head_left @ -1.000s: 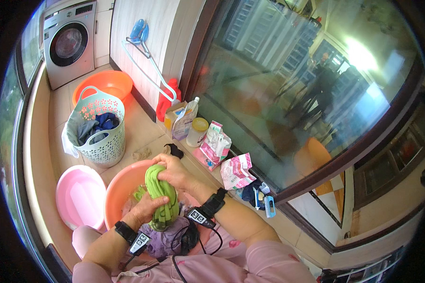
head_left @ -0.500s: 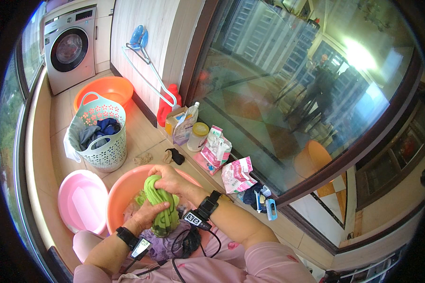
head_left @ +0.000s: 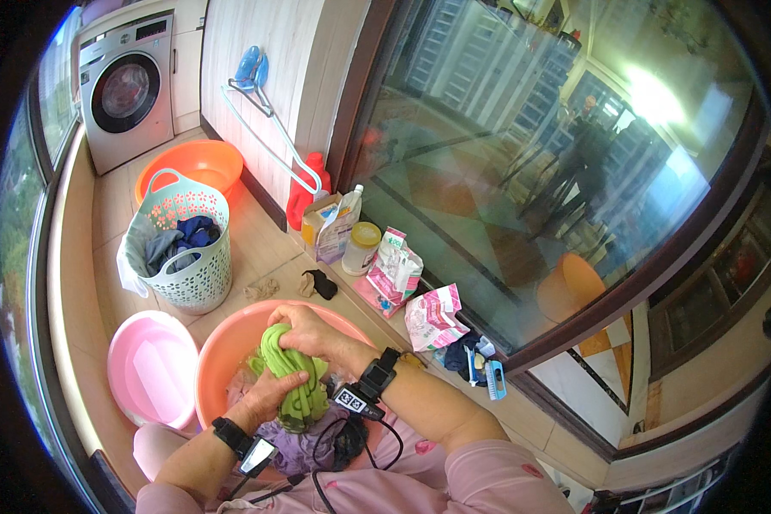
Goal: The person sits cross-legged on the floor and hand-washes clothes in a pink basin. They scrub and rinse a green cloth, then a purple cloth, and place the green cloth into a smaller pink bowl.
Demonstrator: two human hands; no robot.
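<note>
Both hands are clenched on a twisted, rope-like green cloth (head_left: 293, 387), ridged and wet-looking: the right hand (head_left: 310, 331) grips its top, the left hand (head_left: 270, 399) its lower end. Under them sits a round salmon plastic basin (head_left: 218, 360); left of the left hand lies a smooth pink plastic tub (head_left: 150, 367). Since half a second ago the cloth bundle looks tighter and the grip closer together.

Your two hands grip the twisted cloth (head_left: 293, 385) over the washbasin (head_left: 223, 360), left hand (head_left: 265, 401) nearer you, right hand (head_left: 307, 330) beyond it. Left of the grip lies a smaller basin (head_left: 150, 377); beyond it the laundry basket (head_left: 184, 257), and to the right, pouches (head_left: 415, 300) along the glass door (head_left: 522, 171).
</note>
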